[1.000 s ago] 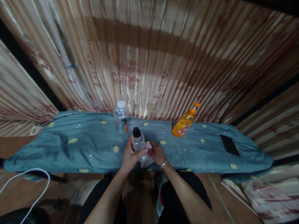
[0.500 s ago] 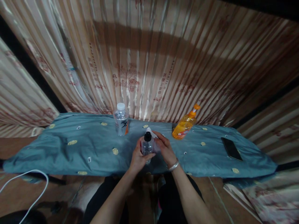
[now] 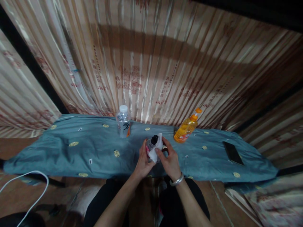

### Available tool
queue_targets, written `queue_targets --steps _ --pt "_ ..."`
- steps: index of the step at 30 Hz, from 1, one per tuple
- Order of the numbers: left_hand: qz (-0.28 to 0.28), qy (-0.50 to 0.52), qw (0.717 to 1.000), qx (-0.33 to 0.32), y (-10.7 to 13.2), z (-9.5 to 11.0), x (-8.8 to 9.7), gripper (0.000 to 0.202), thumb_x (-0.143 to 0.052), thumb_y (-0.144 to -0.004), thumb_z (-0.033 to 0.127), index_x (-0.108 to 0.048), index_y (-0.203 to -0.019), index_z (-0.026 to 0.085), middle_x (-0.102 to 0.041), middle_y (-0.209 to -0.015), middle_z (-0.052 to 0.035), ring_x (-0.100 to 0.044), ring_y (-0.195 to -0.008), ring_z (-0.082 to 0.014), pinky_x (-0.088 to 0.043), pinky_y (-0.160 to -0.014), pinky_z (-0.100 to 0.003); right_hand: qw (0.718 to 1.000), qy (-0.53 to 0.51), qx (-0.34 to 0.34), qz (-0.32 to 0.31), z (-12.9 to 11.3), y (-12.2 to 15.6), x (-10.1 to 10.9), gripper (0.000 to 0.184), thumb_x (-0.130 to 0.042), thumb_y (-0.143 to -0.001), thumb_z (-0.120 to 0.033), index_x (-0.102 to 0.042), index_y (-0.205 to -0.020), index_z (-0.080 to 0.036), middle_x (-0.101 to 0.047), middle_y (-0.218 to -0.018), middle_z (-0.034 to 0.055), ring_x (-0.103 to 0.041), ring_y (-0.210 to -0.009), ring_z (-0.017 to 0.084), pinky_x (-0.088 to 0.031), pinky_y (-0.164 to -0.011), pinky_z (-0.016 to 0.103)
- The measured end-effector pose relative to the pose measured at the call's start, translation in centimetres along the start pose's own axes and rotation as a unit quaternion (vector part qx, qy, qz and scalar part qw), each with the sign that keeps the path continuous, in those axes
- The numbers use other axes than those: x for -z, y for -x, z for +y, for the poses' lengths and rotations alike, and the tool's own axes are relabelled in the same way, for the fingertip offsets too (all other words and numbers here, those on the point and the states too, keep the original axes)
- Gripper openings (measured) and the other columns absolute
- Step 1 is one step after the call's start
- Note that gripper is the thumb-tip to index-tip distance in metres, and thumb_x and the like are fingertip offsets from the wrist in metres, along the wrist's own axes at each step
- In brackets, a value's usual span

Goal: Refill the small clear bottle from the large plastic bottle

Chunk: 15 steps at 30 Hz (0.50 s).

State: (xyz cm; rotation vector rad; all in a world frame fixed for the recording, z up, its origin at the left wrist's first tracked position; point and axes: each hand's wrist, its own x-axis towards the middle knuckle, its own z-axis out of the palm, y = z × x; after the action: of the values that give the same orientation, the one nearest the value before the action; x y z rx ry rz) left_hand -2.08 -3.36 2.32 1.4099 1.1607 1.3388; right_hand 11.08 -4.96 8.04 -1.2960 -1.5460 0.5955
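A small clear bottle with a black cap stands upright near the front edge of the blue cloth-covered table. My left hand is wrapped round its left side. My right hand, with a silver bangle on the wrist, presses a white tissue against the bottle's front. Most of the bottle's body is hidden by the tissue and my fingers.
A clear water bottle with a white cap stands at the back of the table. An orange dish-soap bottle leans at the back right. A black phone lies at the right. A white cable loops on the floor at left. Striped curtains hang behind.
The small bottle has shifted right along the front edge. My right hand has brought the tissue from behind the bottle round to its front, up near the cap.
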Motion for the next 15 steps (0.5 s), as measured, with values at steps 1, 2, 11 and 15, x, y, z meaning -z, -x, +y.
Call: queue_targets --steps 1,2,11,15 --pt "-0.013 0.003 1.0 0.006 0.2 -0.1 0.4 0.083 -0.07 -0.066 0.03 -0.033 -0.139 0.021 -0.036 -0.149 -0.0134 -0.033 -0.138 -0.0295 -0.024 -0.114 -0.048 1.0 -0.004 0.0 -0.002 0.2 -0.4 0.1 0.051 -0.059 -0.085 -0.036 -0.05 -0.133 -0.022 -0.064 -0.12 0.008 -0.063 -0.094 0.021 -0.053 -0.084 0.036" --pt "-0.024 0.006 1.0 0.012 0.2 -0.3 0.8 0.075 -0.065 -0.072 0.031 -0.034 -0.139 0.023 -0.038 -0.148 -0.0116 -0.037 -0.136 -0.0276 -0.027 -0.113 -0.047 1.0 -0.005 0.003 -0.003 0.3 -0.7 0.2 0.05 -0.059 -0.085 -0.036 -0.051 -0.132 -0.021 -0.065 -0.118 0.0078 -0.063 -0.091 0.02 -0.053 -0.083 0.035" --pt "-0.022 -0.024 0.999 0.003 -1.5 -1.1 1.3 0.051 -0.069 -0.074 0.033 -0.054 -0.121 0.02 -0.054 -0.125 -0.0099 -0.052 -0.116 -0.027 -0.044 -0.098 -0.05 0.99 0.112 0.071 0.055 0.2 -0.8 -0.2 0.039 -0.048 -0.093 -0.036 -0.056 -0.127 -0.018 -0.064 -0.118 0.0123 -0.058 -0.105 0.026 -0.048 -0.092 0.043" --pt "-0.022 -0.031 0.999 -0.028 -1.5 -1.1 0.7 0.041 -0.057 -0.085 0.037 -0.051 -0.121 0.017 -0.055 -0.124 -0.0106 -0.056 -0.109 -0.0241 -0.049 -0.091 -0.048 0.965 0.195 0.126 0.122 0.7 1.4 -2.5 0.043 -0.04 -0.097 -0.028 -0.043 -0.139 -0.017 -0.054 -0.131 0.0171 -0.05 -0.12 0.028 -0.044 -0.098 0.05"
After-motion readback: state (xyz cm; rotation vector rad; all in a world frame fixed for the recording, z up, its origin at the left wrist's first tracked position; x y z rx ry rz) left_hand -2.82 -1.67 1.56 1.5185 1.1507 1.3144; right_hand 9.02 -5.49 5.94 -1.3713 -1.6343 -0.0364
